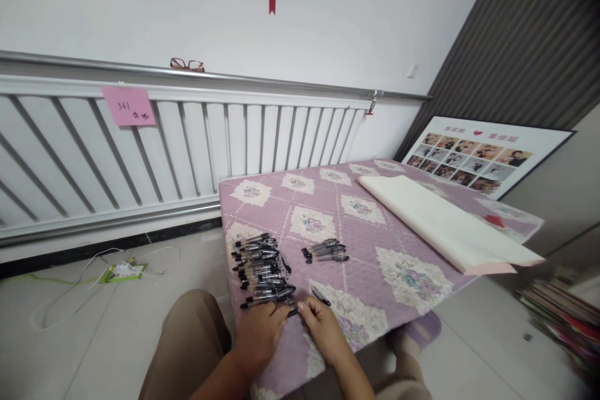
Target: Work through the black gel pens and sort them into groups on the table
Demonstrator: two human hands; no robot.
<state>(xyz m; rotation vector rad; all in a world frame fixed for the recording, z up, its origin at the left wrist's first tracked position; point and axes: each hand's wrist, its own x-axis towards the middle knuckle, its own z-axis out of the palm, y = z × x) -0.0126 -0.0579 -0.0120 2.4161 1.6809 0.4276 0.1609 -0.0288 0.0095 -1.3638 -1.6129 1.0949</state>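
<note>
My left hand (259, 332) and my right hand (321, 325) meet at the near edge of a table under a pink patterned cloth (375, 244). Both pinch one black pen (293, 312) between their fingertips, left hand on its left end, right hand on its right end. A large heap of black pens (260, 267) lies just beyond my left hand. A smaller bundle of pens (327, 251) lies further toward the middle. One loose pen (320, 295) rests just past my right fingers.
A folded white sheet (445, 225) lies on the table's right side. A white radiator (140, 150) with a pink note (128, 106) and red glasses (187, 65) lines the wall. A power strip with cables (122, 271) lies on the floor left. A photo board (482, 156) leans at right.
</note>
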